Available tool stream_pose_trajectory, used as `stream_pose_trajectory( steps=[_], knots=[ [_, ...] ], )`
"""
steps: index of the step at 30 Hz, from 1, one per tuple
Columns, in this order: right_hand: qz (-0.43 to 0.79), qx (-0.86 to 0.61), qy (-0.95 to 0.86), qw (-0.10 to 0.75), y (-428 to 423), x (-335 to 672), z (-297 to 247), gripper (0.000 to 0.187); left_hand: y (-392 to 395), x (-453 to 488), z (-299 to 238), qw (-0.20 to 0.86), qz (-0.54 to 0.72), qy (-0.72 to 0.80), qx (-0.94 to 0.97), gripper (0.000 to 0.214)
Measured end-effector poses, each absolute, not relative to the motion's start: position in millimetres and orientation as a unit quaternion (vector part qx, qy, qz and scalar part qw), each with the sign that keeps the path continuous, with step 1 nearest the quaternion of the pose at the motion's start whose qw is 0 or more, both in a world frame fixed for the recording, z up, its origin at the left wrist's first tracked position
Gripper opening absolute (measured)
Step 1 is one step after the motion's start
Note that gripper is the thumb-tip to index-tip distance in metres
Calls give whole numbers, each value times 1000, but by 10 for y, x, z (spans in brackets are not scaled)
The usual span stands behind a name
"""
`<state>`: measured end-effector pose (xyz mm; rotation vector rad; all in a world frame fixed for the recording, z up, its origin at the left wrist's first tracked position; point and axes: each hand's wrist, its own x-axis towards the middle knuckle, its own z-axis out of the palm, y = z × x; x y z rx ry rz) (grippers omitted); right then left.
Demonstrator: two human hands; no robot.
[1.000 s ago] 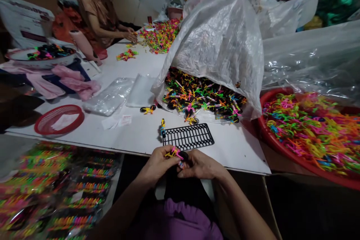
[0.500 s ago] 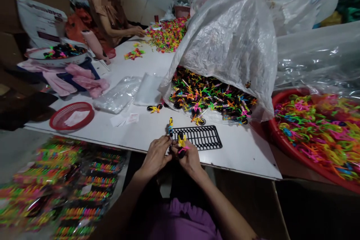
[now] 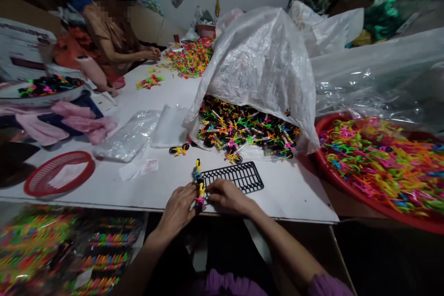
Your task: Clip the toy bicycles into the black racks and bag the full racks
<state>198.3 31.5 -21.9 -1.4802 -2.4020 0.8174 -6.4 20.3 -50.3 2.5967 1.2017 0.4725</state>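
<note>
A small toy bicycle in yellow and pink [image 3: 200,190] stands upright at the left end of a black plastic rack [image 3: 255,176]. My left hand [image 3: 178,210] is closed against the bicycle's left side, with fingers and thumb at its lower part. Just to the right, my right hand [image 3: 231,198] has its fingers curled over the near left part of the rack, close to the bicycle; what lies under its fingertips is hidden. Behind, a yellow and blue toy bicycle [image 3: 197,169] sits upright at the rack's far left corner.
A big clear plastic bag [image 3: 263,55] spills toy bicycles [image 3: 243,129] behind the rack. One loose yellow bicycle [image 3: 179,150] lies left. A red tub [image 3: 321,159] of bright parts stands right, a red basket [image 3: 33,187] left. Another person [image 3: 111,39] sits at the far left.
The yellow and pink bicycle has moved from my right hand to the rack's left end, beside my left fingers. My right hand has shifted to its right side. The camera view has shifted.
</note>
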Motion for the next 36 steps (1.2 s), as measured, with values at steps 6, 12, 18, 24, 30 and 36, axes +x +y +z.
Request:
stream_pose_trajectory(
  steps=[6, 12, 18, 24, 30, 36],
  knots=[
    [27, -645, -764, 20, 955, 2711, 49, 20, 180, -82, -507, 139, 180, 420, 878, 10],
    [56, -672, -724, 144, 838, 2787, 3, 12, 91, -247, -458, 186, 162, 437, 865, 28],
    [441, -588, -542, 408, 423, 2319, -199, 28, 213, -118, 25, 343, 311, 603, 650, 56],
    [495, -543, -505, 454, 395, 1892, -281, 19, 323, 382, 107, 213, 246, 563, 760, 55],
    [409, -577, -566, 424, 444, 1708, -555, 15, 235, 367, -51, 174, 250, 574, 760, 54],
    [270, -601, -700, 277, 403, 1663, -574, 16, 206, 309, -16, 185, 267, 565, 759, 51]
  ],
)
